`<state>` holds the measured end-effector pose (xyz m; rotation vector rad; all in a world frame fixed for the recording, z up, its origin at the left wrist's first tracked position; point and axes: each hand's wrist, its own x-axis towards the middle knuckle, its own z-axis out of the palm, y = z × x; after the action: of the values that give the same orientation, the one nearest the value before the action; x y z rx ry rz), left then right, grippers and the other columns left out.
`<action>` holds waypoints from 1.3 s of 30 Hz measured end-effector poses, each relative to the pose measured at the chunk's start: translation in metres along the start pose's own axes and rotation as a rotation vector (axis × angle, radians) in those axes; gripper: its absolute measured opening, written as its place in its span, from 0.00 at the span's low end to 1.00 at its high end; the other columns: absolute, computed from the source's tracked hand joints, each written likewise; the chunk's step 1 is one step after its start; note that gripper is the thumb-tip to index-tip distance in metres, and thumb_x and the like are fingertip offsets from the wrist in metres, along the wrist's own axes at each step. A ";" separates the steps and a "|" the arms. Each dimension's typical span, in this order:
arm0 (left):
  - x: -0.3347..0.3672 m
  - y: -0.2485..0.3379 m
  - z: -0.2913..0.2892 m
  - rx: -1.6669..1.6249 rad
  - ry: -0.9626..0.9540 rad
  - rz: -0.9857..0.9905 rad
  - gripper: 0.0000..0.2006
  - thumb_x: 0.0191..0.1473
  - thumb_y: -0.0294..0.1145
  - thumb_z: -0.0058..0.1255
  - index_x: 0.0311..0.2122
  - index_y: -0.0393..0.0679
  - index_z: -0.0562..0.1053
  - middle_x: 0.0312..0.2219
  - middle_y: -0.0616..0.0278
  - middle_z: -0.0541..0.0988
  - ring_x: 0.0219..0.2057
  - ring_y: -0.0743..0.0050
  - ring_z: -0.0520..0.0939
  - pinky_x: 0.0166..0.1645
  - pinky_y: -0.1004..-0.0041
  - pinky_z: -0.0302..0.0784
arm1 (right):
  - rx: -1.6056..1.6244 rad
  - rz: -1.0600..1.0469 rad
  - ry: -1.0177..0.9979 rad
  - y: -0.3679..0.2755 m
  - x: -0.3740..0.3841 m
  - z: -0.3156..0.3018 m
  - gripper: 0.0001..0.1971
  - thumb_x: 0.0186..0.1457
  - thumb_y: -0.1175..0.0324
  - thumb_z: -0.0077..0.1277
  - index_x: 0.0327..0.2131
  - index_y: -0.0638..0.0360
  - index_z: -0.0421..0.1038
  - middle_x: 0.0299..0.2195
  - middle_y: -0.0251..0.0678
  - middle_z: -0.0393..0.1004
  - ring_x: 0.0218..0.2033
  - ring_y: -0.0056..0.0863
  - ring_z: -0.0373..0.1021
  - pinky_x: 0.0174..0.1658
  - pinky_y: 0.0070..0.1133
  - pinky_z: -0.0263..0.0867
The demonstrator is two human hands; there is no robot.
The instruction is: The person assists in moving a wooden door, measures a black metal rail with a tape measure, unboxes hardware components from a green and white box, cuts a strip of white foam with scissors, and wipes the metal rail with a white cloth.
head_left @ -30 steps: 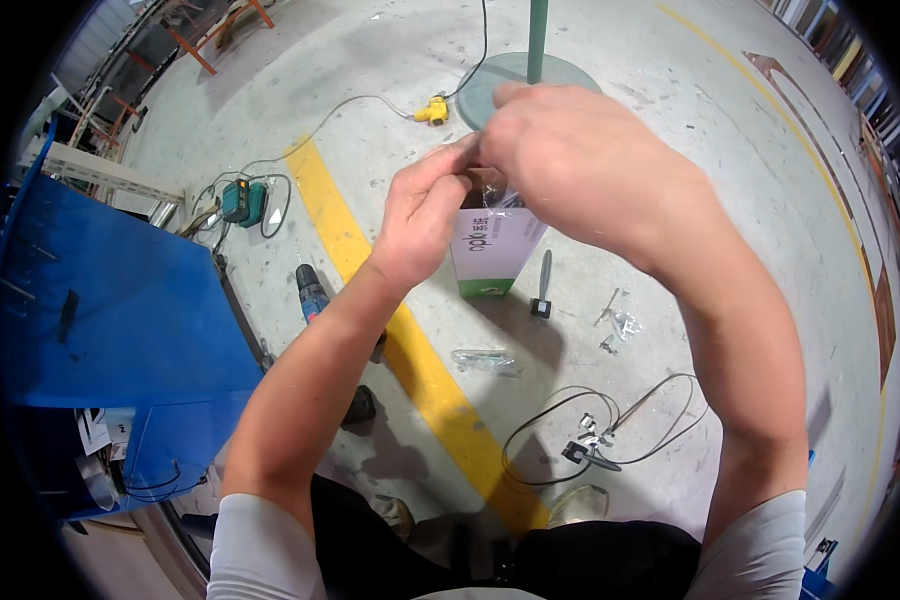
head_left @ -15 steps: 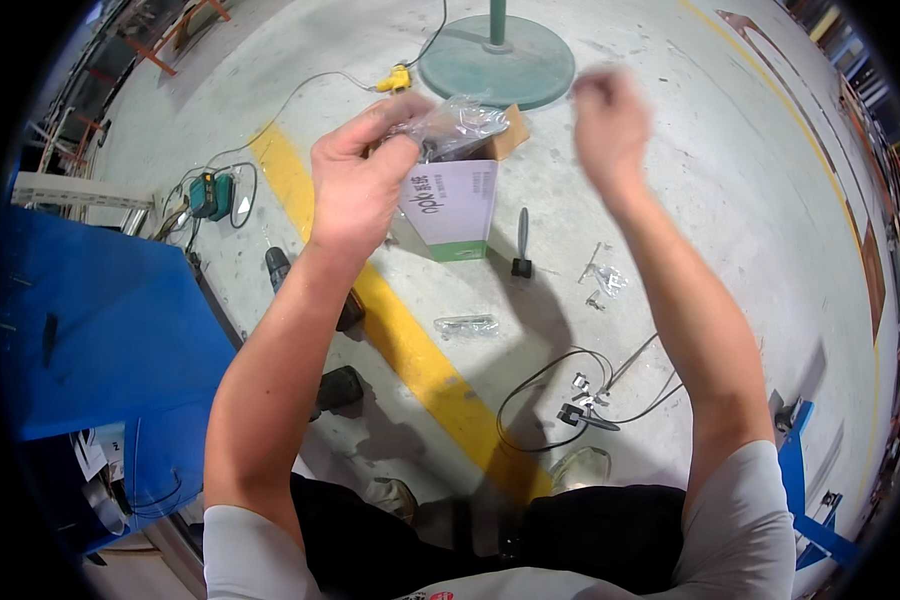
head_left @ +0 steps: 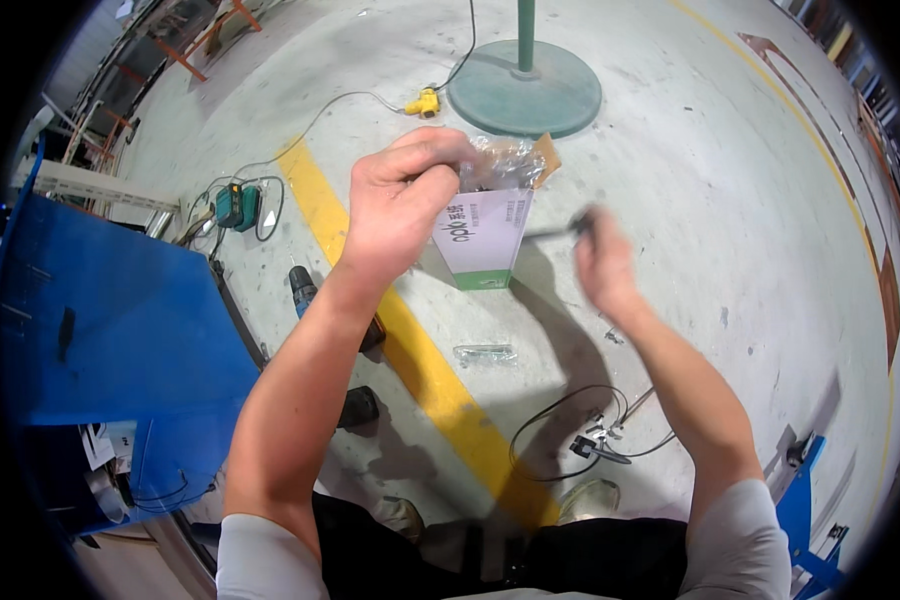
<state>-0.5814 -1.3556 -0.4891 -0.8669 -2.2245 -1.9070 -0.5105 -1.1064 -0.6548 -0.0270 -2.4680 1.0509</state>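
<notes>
My left hand (head_left: 400,195) is closed on a crinkled clear plastic bag (head_left: 513,158) at the open mouth of a tall pale-lilac carton (head_left: 482,240). The carton has a green band at its base and a brown flap (head_left: 547,160) raised at the top right. To its right, my right hand (head_left: 607,262), blurred, grips a dark grey bar with a black end (head_left: 552,235). The bar's left end reaches the carton's side edge. A slim clear packet (head_left: 485,354) lies on the floor nearer to me.
A coiled black cable with metal fittings (head_left: 595,440) lies by my right foot. At left are a power drill (head_left: 302,288), a blue cabinet (head_left: 130,320) and a green tool (head_left: 237,207). Beyond the carton stands a round green base (head_left: 525,95); a yellow connector (head_left: 425,103) sits beside it.
My right hand has come down and taken the dark grey bar off the floor. My left hand has kept the bag, now lower over the carton's mouth. The whole view has shifted slightly.
</notes>
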 end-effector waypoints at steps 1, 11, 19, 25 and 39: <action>-0.002 0.002 -0.003 0.004 0.004 -0.049 0.11 0.47 0.17 0.44 0.34 0.32 0.79 0.36 0.57 0.79 0.39 0.77 0.77 0.43 0.77 0.71 | 0.142 -0.002 0.181 -0.030 0.027 -0.023 0.12 0.59 0.74 0.47 0.47 0.62 0.65 0.36 0.52 0.75 0.36 0.46 0.75 0.42 0.33 0.71; 0.001 -0.005 0.003 -0.140 0.045 -0.165 0.19 0.48 0.18 0.42 0.45 0.33 0.78 0.39 0.61 0.80 0.40 0.77 0.78 0.48 0.77 0.73 | 0.148 -0.566 -0.012 -0.187 0.080 -0.127 0.10 0.58 0.85 0.48 0.43 0.71 0.74 0.37 0.39 0.78 0.35 0.22 0.72 0.39 0.17 0.69; -0.005 -0.004 0.004 -0.114 0.115 -0.163 0.18 0.51 0.21 0.41 0.45 0.35 0.78 0.35 0.64 0.79 0.37 0.81 0.76 0.44 0.78 0.72 | 0.033 -0.530 0.014 -0.199 0.088 -0.112 0.10 0.50 0.82 0.56 0.37 0.63 0.72 0.27 0.39 0.75 0.26 0.27 0.72 0.32 0.22 0.67; -0.003 -0.023 -0.012 -0.098 0.090 -0.035 0.17 0.54 0.24 0.39 0.44 0.33 0.77 0.39 0.60 0.79 0.41 0.77 0.77 0.49 0.77 0.71 | 0.013 -0.442 -0.205 -0.213 0.090 -0.120 0.05 0.51 0.75 0.56 0.28 0.68 0.73 0.30 0.46 0.76 0.31 0.35 0.74 0.34 0.27 0.69; -0.002 -0.027 -0.007 -0.036 0.049 -0.025 0.19 0.57 0.27 0.35 0.45 0.32 0.76 0.39 0.56 0.80 0.39 0.75 0.78 0.46 0.76 0.73 | -0.187 -0.285 -0.667 -0.035 -0.121 0.063 0.18 0.52 0.62 0.59 0.43 0.62 0.70 0.46 0.47 0.69 0.49 0.47 0.65 0.53 0.38 0.62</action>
<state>-0.5948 -1.3647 -0.5124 -0.7925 -2.1900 -1.9625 -0.4223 -1.1968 -0.7175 0.7014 -3.0197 0.7826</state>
